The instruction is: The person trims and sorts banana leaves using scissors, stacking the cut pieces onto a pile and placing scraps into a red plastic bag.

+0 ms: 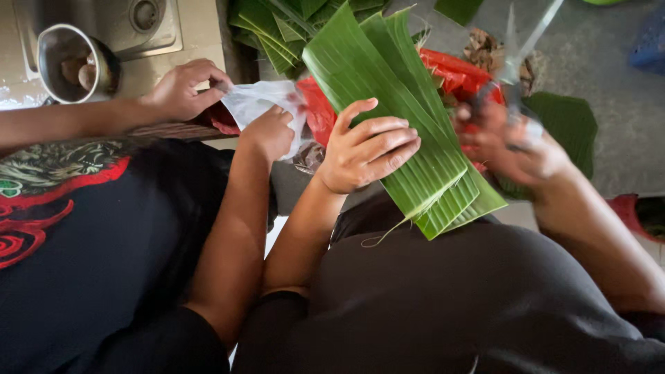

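My left hand (367,149) grips a stack of folded green banana leaf strips (402,97) from the left side, fingers spread over the top. The stack slants from the upper middle down toward my lap. My right hand (512,142), blurred, holds a pair of scissors (518,59) with the blades pointing up, just right of the leaves. A red plastic bag (454,73) lies under and behind the leaves.
A person in a black shirt sits close on my left; their two hands (183,90) (267,131) hold a clear plastic bag (260,100). A metal cup (73,62) stands by a sink. More leaves (277,28) are piled at the top, and another leaf (571,121) lies on the grey floor.
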